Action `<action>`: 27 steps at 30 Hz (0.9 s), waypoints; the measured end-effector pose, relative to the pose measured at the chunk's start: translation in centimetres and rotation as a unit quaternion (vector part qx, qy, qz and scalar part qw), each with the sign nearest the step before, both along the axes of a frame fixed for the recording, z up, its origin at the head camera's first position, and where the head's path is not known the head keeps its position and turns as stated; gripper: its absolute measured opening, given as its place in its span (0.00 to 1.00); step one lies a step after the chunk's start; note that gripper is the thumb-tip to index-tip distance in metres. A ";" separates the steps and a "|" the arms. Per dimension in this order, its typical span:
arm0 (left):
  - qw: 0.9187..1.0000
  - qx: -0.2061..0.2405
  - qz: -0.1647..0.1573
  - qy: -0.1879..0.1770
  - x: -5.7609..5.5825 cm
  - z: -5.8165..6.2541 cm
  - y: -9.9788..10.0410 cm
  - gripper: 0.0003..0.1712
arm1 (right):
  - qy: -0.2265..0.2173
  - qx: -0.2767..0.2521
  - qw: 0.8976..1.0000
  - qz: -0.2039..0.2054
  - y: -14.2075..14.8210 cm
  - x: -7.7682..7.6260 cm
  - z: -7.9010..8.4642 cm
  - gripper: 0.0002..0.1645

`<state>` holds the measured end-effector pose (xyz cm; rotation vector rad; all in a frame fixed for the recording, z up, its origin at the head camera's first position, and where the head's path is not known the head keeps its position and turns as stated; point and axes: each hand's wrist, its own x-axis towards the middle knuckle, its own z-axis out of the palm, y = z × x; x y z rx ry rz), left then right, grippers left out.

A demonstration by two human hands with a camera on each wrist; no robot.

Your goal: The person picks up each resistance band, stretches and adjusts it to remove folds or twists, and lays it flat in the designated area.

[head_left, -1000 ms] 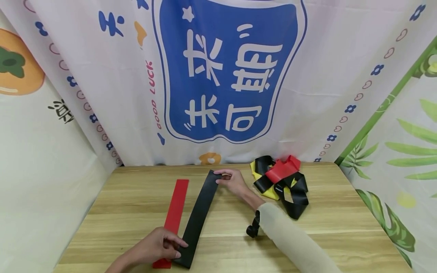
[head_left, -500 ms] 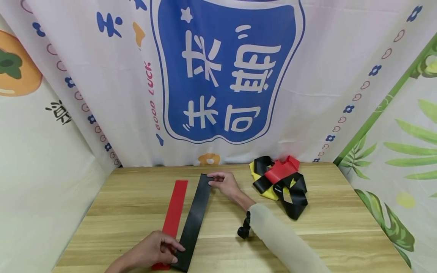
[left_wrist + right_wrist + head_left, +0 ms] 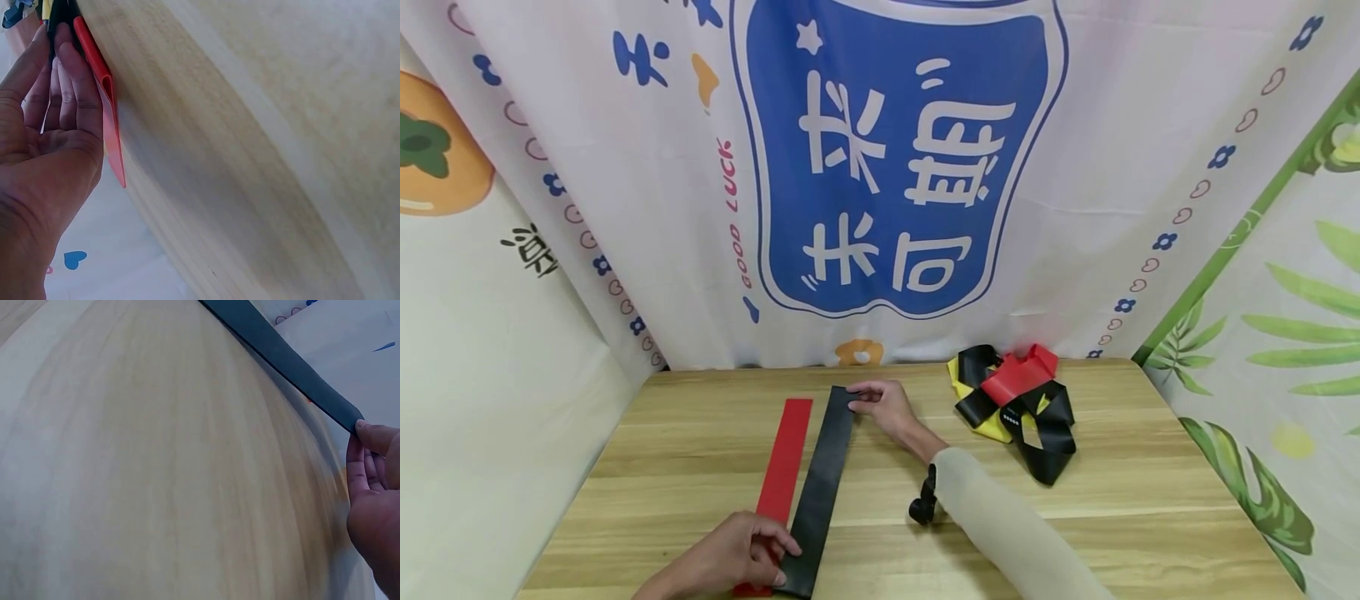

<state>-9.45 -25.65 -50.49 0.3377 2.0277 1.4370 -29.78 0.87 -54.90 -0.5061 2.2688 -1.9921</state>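
A black resistance band [image 3: 822,475], flattened into a long strip, stretches between my two hands, just right of a red resistance band [image 3: 787,454]. At its near end my left hand [image 3: 730,550] pinches it between thumb and fingers; the left wrist view has the black edge at the fingertips. My right hand [image 3: 886,410] pinches the far corner. In the right wrist view the black band [image 3: 294,365] slants up off the table to the thumb. The red band [image 3: 100,69] shows a folded loop end beside the left fingers, and in the head view that hand covers part of it.
At the back right lies a tangled pile of black, red and yellow bands [image 3: 1018,387]. The wooden table [image 3: 1075,533] ends at a printed white curtain [image 3: 1120,167] behind, with more printed cloth on both sides.
The black band's far end has swung left with my right hand, bringing the strip closer to the red band and more in line with it. My left hand has shifted slightly toward me.
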 end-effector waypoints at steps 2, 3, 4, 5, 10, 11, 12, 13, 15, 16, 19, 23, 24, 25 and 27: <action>1.000 -0.001 -0.002 0.005 0.0 0.0 0.1 0.13 | -0.001 0.011 1.000 0.001 -0.2 0.0 -0.1 0.15; 1.000 -0.002 -0.004 0.008 0.0 0.0 0.1 0.12 | -0.002 0.017 1.000 0.001 -0.3 -0.1 -0.1 0.14; 1.000 -0.004 -0.006 0.010 -0.1 0.0 0.2 0.12 | -0.001 0.022 1.000 0.000 -0.3 0.0 -0.1 0.14; 1.000 -0.006 -0.008 0.012 -0.1 0.0 0.3 0.12 | -0.001 0.028 1.000 -0.001 -0.4 -0.1 -0.2 0.14; 0.999 -0.023 -0.019 0.022 -0.3 0.3 0.7 0.12 | 0.007 0.038 0.999 -0.006 -0.9 -0.1 -0.4 0.14; 0.999 -0.026 -0.021 0.024 -0.4 0.3 0.7 0.12 | 0.008 0.042 0.999 -0.007 -1.0 -0.1 -0.5 0.14; 0.999 -0.030 -0.023 0.026 -0.4 0.3 0.7 0.12 | 0.010 0.047 0.999 -0.008 -1.1 -0.1 -0.5 0.14; 0.999 -0.032 -0.023 0.026 -0.4 0.4 0.7 0.12 | 0.012 0.052 0.999 -0.009 -1.3 -0.1 -0.4 0.14; 0.999 -0.034 -0.025 0.026 -0.5 0.4 0.7 0.12 | 0.014 0.062 0.998 -0.011 -1.5 -0.2 -0.5 0.15; 0.999 -0.034 -0.025 0.025 -0.5 0.4 0.7 0.12 | 0.014 0.067 0.998 -0.010 -1.7 -0.2 -0.5 0.15; 0.999 -0.029 -0.028 0.026 -0.5 0.2 0.5 0.12 | 0.021 0.077 0.997 -0.007 -2.0 -0.2 -0.4 0.14; 0.999 -0.022 -0.030 0.028 -0.5 0.1 0.4 0.11 | 0.029 0.085 0.996 -0.006 -2.3 -0.2 -0.2 0.14; 0.999 -0.021 -0.028 0.027 -0.5 0.0 0.4 0.12 | 0.030 0.086 0.996 -0.006 -2.4 -0.2 -0.2 0.14; 0.999 -0.021 -0.028 0.026 -0.5 0.0 0.4 0.12 | 0.031 0.089 0.996 -0.007 -2.4 -0.2 -0.1 0.14; 0.999 -0.020 -0.026 0.023 -0.5 0.1 0.4 0.12 | 0.034 0.089 0.995 -0.006 -2.6 -0.2 -0.1 0.14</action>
